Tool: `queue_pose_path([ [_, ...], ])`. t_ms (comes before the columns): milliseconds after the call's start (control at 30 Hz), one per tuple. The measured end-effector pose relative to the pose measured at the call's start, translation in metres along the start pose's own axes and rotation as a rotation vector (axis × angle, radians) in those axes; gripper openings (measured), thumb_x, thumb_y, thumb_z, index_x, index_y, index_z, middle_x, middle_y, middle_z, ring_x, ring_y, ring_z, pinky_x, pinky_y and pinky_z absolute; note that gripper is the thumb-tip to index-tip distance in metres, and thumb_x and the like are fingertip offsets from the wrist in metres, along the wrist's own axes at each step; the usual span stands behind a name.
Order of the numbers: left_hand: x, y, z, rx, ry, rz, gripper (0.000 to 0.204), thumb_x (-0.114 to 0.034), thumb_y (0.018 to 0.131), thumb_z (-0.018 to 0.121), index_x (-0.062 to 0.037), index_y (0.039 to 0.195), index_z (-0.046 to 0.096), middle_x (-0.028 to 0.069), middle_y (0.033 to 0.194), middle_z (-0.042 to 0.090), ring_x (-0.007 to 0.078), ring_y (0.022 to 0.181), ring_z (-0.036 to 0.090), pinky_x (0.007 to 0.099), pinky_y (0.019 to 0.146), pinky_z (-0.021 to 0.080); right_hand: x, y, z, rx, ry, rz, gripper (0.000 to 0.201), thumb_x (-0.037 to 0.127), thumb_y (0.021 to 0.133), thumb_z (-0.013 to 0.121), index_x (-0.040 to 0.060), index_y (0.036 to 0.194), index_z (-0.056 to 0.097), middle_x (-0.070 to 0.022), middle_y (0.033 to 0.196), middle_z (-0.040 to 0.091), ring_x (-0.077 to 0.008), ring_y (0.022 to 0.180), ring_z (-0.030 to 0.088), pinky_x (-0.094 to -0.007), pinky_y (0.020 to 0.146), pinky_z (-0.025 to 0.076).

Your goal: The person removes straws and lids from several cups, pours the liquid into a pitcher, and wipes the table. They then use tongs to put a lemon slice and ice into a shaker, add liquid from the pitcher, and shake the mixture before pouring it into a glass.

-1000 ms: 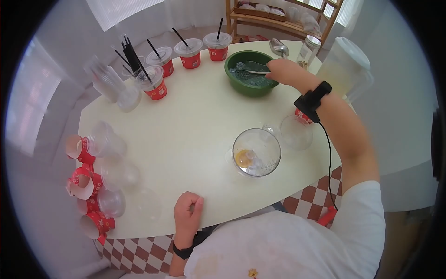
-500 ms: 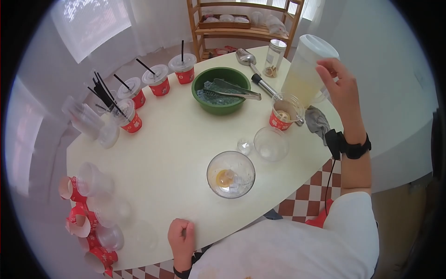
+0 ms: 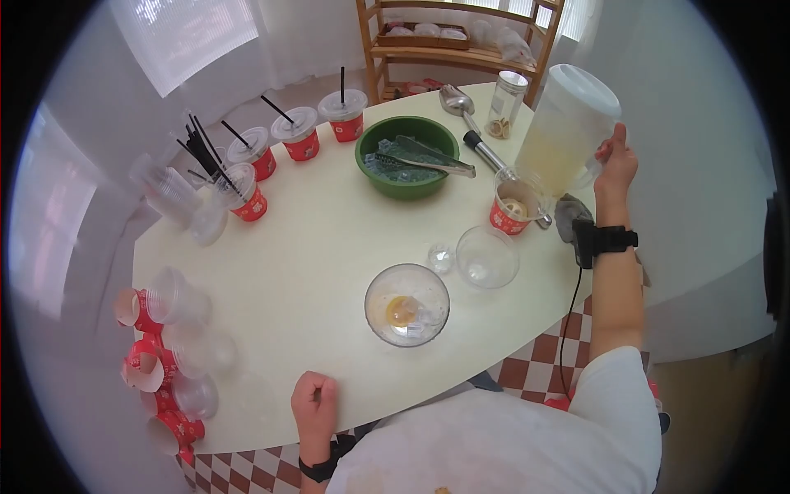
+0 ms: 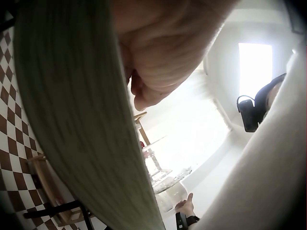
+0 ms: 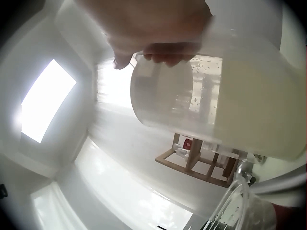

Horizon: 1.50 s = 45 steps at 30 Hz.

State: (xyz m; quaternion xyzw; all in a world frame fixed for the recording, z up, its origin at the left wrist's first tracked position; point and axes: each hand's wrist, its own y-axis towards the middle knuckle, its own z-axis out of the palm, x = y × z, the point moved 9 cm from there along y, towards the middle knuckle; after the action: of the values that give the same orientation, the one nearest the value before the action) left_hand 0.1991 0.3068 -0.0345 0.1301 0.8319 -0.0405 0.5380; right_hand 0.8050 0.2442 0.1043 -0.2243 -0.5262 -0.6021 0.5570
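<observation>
The fingers of the right hand (image 3: 617, 165) are bent around the handle of the pitcher (image 3: 568, 136), which holds a pale yellow liquid and is at the far right part of the table (image 3: 304, 272). Just before it is a red-sleeved cup (image 3: 506, 221). The left hand (image 3: 315, 403) is at the near edge, its fingers loosely curled and grasping nothing (in the left wrist view, the table partly hides them). Between the hands stands a clear container (image 3: 407, 333) with ice and an orange-yellow slice (image 3: 398, 313) inside.
</observation>
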Motion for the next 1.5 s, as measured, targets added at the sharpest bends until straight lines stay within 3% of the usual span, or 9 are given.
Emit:
queue_pose_path([
  [267,-0.009,0.0,-0.003,-0.015,0.008,0.048,0.017,-0.009,0.082,0.057,-0.0011,0.07,0.047,0.0062,0.066,0.048,0.0169,0.06,0.045,0.0272,0.058,0.039,0.058,-0.007,-0.008,-0.089,-0.212,-0.19,0.043,0.039,0.078,0.069,0.0102,0.062,0.042,-0.0002,0.053,0.042,-0.0098,0.047,0.039,-0.0229,0.048,0.031],
  [567,-0.011,0.001,-0.001,-0.007,0.021,0.059,0.015,-0.007,0.081,0.056,-0.0008,0.071,0.048,0.007,0.066,0.048,0.0179,0.06,0.046,0.0274,0.058,0.039,0.164,-0.017,-0.038,0.231,-0.239,-0.103,0.043,0.049,0.082,0.059,0.0121,0.064,0.044,0.0035,0.052,0.036,-0.0089,0.047,0.034,-0.0248,0.047,0.028],
  [667,-0.01,0.001,0.0,0.003,0.011,0.062,0.014,-0.006,0.081,0.056,-0.0008,0.071,0.048,0.0071,0.066,0.048,0.0183,0.06,0.046,0.0274,0.058,0.039,0.157,-0.01,-0.055,0.579,-0.109,0.151,0.052,0.056,0.081,0.055,0.0046,0.077,0.054,-0.0001,0.062,0.051,-0.0101,0.056,0.048,-0.0234,0.053,0.037],
  [767,-0.019,0.002,-0.001,0.012,0.029,0.099,0.015,-0.006,0.081,0.057,-0.0012,0.07,0.047,0.0071,0.066,0.047,0.0187,0.06,0.045,0.0279,0.057,0.039,0.161,-0.052,-0.043,0.379,-0.25,0.045,0.068,0.062,0.08,0.05,-0.0038,0.1,0.056,-0.0076,0.085,0.062,-0.0142,0.078,0.06,-0.0244,0.067,0.046],
  [800,-0.019,0.002,-0.001,0.015,0.022,0.11,0.016,-0.005,0.081,0.057,-0.0013,0.07,0.046,0.0071,0.065,0.046,0.0188,0.059,0.044,0.0282,0.056,0.038,0.154,-0.058,-0.044,0.553,-0.254,0.124,0.073,0.06,0.077,0.055,-0.0076,0.104,0.055,-0.0136,0.098,0.062,-0.0173,0.087,0.061,-0.0265,0.077,0.048],
  [900,-0.021,0.0,-0.003,0.021,0.008,0.134,0.02,-0.005,0.08,0.058,-0.0015,0.067,0.044,0.007,0.062,0.044,0.0193,0.057,0.041,0.0292,0.054,0.036,0.166,-0.116,-0.004,0.469,-0.312,-0.028,0.067,0.063,0.075,0.056,-0.0025,0.092,0.057,-0.0061,0.081,0.062,-0.0105,0.072,0.059,-0.0215,0.061,0.047],
  [1100,-0.026,-0.002,-0.004,0.038,0.014,0.146,0.028,-0.007,0.08,0.06,-0.0017,0.062,0.04,0.0075,0.058,0.038,0.0208,0.053,0.036,0.0317,0.05,0.031,0.161,-0.155,0.042,0.969,-0.57,0.028,0.066,0.071,0.072,0.052,0.0056,0.075,0.051,0.0027,0.062,0.048,-0.0034,0.055,0.049,-0.0172,0.047,0.036],
  [1200,-0.024,-0.002,-0.003,0.04,0.001,0.147,0.029,-0.007,0.079,0.061,-0.0016,0.061,0.039,0.0082,0.057,0.036,0.022,0.053,0.035,0.0325,0.049,0.031,0.169,-0.173,0.069,0.948,-0.666,-0.02,0.065,0.076,0.066,0.053,0.011,0.066,0.044,0.007,0.051,0.039,0.0012,0.043,0.039,-0.0156,0.038,0.026],
  [1500,-0.025,-0.002,-0.004,0.034,0.012,0.181,0.03,-0.007,0.078,0.062,-0.0015,0.06,0.039,0.0092,0.057,0.037,0.0238,0.054,0.037,0.0334,0.049,0.031,0.171,-0.178,0.102,1.101,-0.721,-0.073,0.06,0.067,0.072,0.058,0.0082,0.065,0.047,0.0059,0.048,0.039,-0.001,0.039,0.035,-0.0172,0.036,0.025],
])
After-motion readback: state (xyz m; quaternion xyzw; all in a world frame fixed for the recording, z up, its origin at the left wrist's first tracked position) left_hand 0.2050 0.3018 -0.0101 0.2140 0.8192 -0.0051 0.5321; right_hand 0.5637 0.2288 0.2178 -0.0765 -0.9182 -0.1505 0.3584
